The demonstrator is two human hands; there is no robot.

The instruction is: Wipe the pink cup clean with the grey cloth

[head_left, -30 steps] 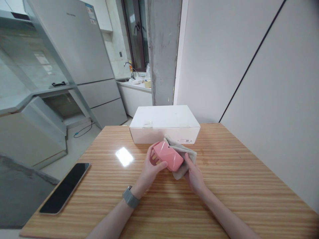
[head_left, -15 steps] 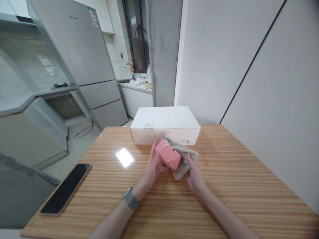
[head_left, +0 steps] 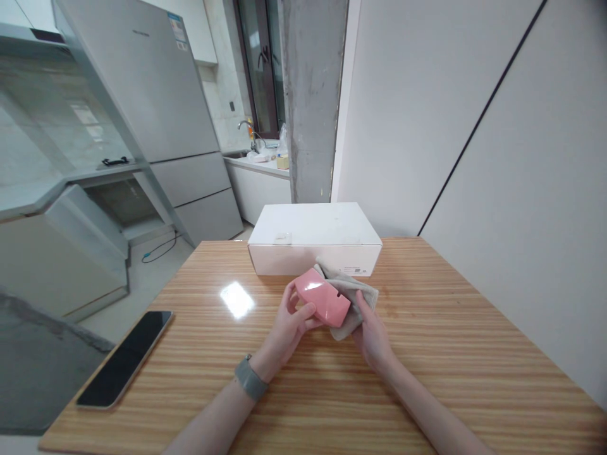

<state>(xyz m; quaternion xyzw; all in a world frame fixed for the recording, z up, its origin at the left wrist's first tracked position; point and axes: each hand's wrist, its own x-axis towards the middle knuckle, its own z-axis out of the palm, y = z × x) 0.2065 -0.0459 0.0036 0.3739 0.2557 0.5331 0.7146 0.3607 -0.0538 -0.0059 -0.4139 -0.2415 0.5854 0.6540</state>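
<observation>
My left hand (head_left: 294,317) is closed around the left end of a glossy pink box-like object (head_left: 322,297) with a small dark notch in its upper right edge. The thumb lies on its face, and I cannot tell exactly what it is. My right hand (head_left: 372,332) pinches a grey cloth (head_left: 353,289), thumb on top, the other fingers mostly hidden beneath. The cloth lies behind and against the right side of the pink object. Both are held above the wooden table (head_left: 427,379), in front of a white box (head_left: 315,259).
A phone with a dark screen (head_left: 126,360) lies near the table's left edge. The closed white box stands at the table's far edge. A white wall panel (head_left: 474,126) runs along the right side. Beyond the table are a fridge (head_left: 142,82) and a sink counter (head_left: 258,183).
My left hand has tilted the pink object, showing more of its broad face, and moved it slightly right and down. The left thumb has come onto its face. The right hand barely moved.
</observation>
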